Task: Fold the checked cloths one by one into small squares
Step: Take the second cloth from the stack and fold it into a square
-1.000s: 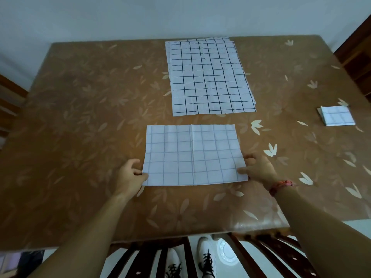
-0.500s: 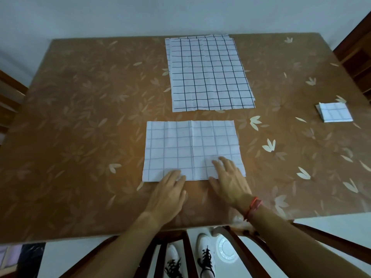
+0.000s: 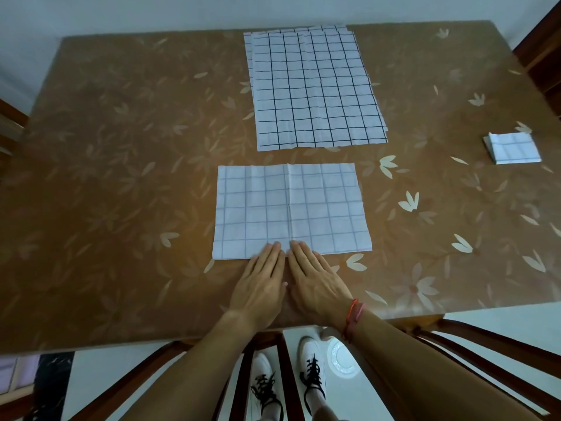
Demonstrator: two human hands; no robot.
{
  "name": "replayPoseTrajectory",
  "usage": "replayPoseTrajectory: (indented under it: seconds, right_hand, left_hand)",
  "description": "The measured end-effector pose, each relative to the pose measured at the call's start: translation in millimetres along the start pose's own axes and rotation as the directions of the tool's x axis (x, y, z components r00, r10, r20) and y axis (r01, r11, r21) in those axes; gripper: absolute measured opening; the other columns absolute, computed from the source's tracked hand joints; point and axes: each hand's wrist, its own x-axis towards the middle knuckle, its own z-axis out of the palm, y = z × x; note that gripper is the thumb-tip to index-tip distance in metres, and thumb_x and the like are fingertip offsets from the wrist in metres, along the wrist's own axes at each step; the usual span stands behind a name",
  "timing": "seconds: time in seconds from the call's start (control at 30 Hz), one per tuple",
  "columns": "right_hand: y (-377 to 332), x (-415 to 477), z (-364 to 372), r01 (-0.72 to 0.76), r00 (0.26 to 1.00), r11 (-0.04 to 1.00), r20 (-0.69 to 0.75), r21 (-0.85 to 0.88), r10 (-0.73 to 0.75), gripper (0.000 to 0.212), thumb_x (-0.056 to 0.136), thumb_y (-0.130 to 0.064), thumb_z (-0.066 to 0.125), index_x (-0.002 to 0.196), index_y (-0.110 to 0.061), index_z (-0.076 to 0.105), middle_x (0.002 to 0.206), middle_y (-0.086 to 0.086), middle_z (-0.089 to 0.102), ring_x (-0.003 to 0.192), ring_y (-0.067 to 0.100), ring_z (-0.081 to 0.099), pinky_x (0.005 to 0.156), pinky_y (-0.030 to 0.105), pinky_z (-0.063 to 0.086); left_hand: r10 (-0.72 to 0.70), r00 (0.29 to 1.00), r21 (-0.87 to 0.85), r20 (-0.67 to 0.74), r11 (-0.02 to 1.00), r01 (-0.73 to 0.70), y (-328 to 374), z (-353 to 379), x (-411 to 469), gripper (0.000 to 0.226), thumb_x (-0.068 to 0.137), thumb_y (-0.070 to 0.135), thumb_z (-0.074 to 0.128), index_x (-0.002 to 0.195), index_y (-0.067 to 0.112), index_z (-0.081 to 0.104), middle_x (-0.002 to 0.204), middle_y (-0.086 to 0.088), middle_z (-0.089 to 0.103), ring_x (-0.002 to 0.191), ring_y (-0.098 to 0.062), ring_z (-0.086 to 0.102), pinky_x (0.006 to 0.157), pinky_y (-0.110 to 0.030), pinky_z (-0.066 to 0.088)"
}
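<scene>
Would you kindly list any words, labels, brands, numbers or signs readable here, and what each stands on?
None can be read.
The half-folded cloth, the cloth stack and the small folded square bear only grid lines; the table shows only a leaf print; the shoes show no legible brand.

You wear a red string bracelet (image 3: 352, 318) behind your right hand (image 3: 315, 284), and white sneakers (image 3: 309, 349) with black laces.

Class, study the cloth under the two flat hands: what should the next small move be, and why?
Probably slide the left hand and right hand apart along the near edge of the cloth to press it flat: both lie open, fingertips side by side at its centre crease.
</scene>
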Motion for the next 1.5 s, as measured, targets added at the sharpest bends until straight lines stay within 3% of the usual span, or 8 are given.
replayPoseTrajectory:
  seconds: [0.3, 0.43, 0.6, 0.7, 0.93, 1.13, 1.27, 1.5]
  right_hand:
    - [-1.8, 1.6, 3.4, -0.06, 0.998, 0.998, 0.029, -0.022, 0.061, 0.066, 0.095, -0.046, 0.028, 0.14, -0.003, 0.048, 0.15, 0.017, 0.04, 0.14, 0.03, 0.038, 0.108, 0.045, 0.04]
    - [6.9, 0.0, 5.3, -0.074, 0.996, 0.996, 0.042, -0.05, 0.077, 0.07, 0.092, -0.048, 0.031, 0.139, 0.0, 0.048, 0.149, 0.017, 0.042, 0.137, 0.03, 0.041, 0.106, 0.046, 0.043]
    - [22.0, -9.4, 3.8, -0.104, 0.994, 0.993, 0.024, -0.05, 0.105, 0.085, 0.089, -0.059, 0.01, 0.153, -0.003, 0.014, 0.162, 0.013, 0.004, 0.15, 0.027, 0.003, 0.119, 0.04, 0.006]
    - [34.6, -19.6, 2.5, -0.146, 0.989, 0.987, 0.0, -0.073, 0.146, 0.086, 0.089, -0.062, 0.005, 0.154, -0.006, 0.01, 0.162, 0.012, -0.002, 0.15, 0.026, -0.002, 0.119, 0.039, 0.0]
    - [63.6, -41.2, -1.8, -0.303, 0.953, 0.952, 0.014, -0.05, 0.304, 0.089, 0.087, -0.065, 0.0, 0.155, -0.008, 0.009, 0.162, 0.012, -0.001, 0.15, 0.026, 0.0, 0.121, 0.045, 0.007]
    - [74.1, -49.9, -7.6, -0.371, 0.926, 0.926, 0.047, -0.062, 0.374, 0.095, 0.08, -0.066, -0.01, 0.154, -0.007, 0.004, 0.162, 0.012, -0.004, 0.15, 0.026, -0.003, 0.122, 0.044, 0.005]
    - [71.7, -47.9, -15.4, -0.38, 0.923, 0.925, 0.057, -0.018, 0.38, 0.085, 0.091, -0.064, 0.006, 0.154, -0.006, 0.008, 0.162, 0.012, 0.001, 0.15, 0.026, 0.0, 0.122, 0.046, 0.005]
    - [75.4, -32.1, -39.8, -0.397, 0.916, 0.914, -0.028, 0.084, 0.4, 0.052, 0.095, -0.048, 0.035, 0.131, -0.011, 0.043, 0.137, 0.01, 0.043, 0.12, 0.03, 0.045, 0.099, 0.042, 0.038]
  left_hand:
    - [-0.07, 0.998, -0.018, -0.004, 0.997, 0.07, -9.5, 4.1, -6.2, 0.063, 0.098, 0.04, 0.02, 0.148, 0.003, 0.029, 0.158, -0.012, 0.021, 0.147, -0.023, 0.017, 0.117, -0.043, 0.026]
    - [-0.126, 0.992, -0.024, 0.002, 0.992, 0.126, -19.9, 0.5, -15.5, 0.071, 0.095, 0.048, 0.011, 0.151, 0.004, 0.015, 0.16, -0.009, 0.006, 0.148, -0.02, 0.003, 0.12, -0.038, 0.012]
    - [-0.204, 0.979, 0.032, 0.007, 0.979, 0.203, -41.3, 0.3, -32.5, 0.076, 0.091, 0.05, 0.005, 0.152, 0.005, 0.01, 0.161, -0.01, 0.002, 0.148, -0.02, 0.0, 0.119, -0.037, 0.006]
    - [-0.249, 0.968, 0.033, 0.026, 0.968, 0.248, -51.0, 0.7, -42.8, 0.079, 0.09, 0.053, 0.001, 0.153, 0.006, 0.005, 0.161, -0.009, -0.004, 0.148, -0.019, -0.006, 0.118, -0.035, 0.0]
    - [-0.324, 0.944, -0.028, 0.06, 0.945, 0.326, -55.9, -7.7, -53.3, 0.067, 0.102, 0.042, 0.023, 0.153, 0.007, -0.002, 0.161, -0.007, -0.011, 0.148, -0.016, -0.011, 0.119, -0.035, -0.002]
    - [-0.344, 0.933, -0.017, 0.103, 0.938, 0.347, -52.1, -15.6, -51.6, 0.066, 0.102, 0.042, 0.023, 0.153, 0.007, -0.003, 0.161, -0.008, -0.011, 0.148, -0.017, -0.011, 0.121, -0.036, -0.001]
    - [-0.364, 0.925, -0.021, 0.111, 0.929, 0.369, -48.7, -20.2, -49.7, 0.067, 0.102, 0.043, 0.023, 0.153, 0.006, 0.0, 0.162, -0.009, -0.008, 0.149, -0.019, -0.009, 0.121, -0.038, 0.0]
    - [-0.272, 0.961, -0.103, 0.05, 0.956, 0.276, -14.8, -38.3, -23.1, 0.063, 0.102, 0.042, 0.028, 0.154, 0.01, 0.01, 0.162, -0.007, -0.003, 0.149, -0.019, -0.007, 0.119, -0.039, 0.003]
